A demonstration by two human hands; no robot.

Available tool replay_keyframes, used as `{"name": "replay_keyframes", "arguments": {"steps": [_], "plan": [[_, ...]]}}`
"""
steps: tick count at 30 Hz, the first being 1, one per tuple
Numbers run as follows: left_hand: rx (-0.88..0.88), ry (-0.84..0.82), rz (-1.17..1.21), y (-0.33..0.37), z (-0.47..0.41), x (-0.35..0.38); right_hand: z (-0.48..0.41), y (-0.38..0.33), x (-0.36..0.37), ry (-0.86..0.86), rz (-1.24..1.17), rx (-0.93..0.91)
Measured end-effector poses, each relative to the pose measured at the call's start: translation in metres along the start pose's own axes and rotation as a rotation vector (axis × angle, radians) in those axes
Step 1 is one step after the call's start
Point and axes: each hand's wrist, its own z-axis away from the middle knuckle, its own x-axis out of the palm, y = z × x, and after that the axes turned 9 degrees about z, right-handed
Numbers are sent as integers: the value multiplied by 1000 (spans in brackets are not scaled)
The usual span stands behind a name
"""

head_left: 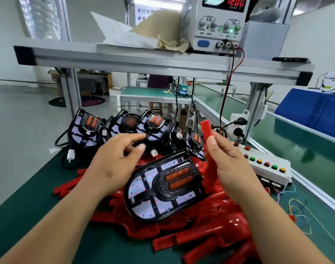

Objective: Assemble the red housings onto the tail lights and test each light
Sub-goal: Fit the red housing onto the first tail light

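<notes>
Above the D-shaped black tail light (pixel 162 189), left hand (pixel 113 161) loose-fingered, right hand (pixel 229 164) around a glossy red housing (pixel 206 128).

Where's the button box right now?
Head view, right side: the button box lies on the green bench just past the right hand, which grips a red housing.

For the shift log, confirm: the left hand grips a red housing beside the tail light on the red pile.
Wrong hand: the head view shows the right hand grips the red housing beside the tail light on the red pile; the left hand holds nothing.
</notes>
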Motion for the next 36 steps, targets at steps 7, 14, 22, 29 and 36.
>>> {"name": "replay_keyframes", "arguments": {"steps": [7,14,22,29,36], "plan": [[41,-251,270,38,-27,26,-5,-17,15,-127,655,-323],[-188,-380,410,24,-45,19,10,12,1,-2,360,-155],[-373,-863,-194,16,-68,58,17,31,-5,183,31,96],[-552,-663,376,20,-75,31,15,36,-8,295,-196,120],[-524,-5,1104,3,-50,15,14,40,-7,356,-335,148]]}}
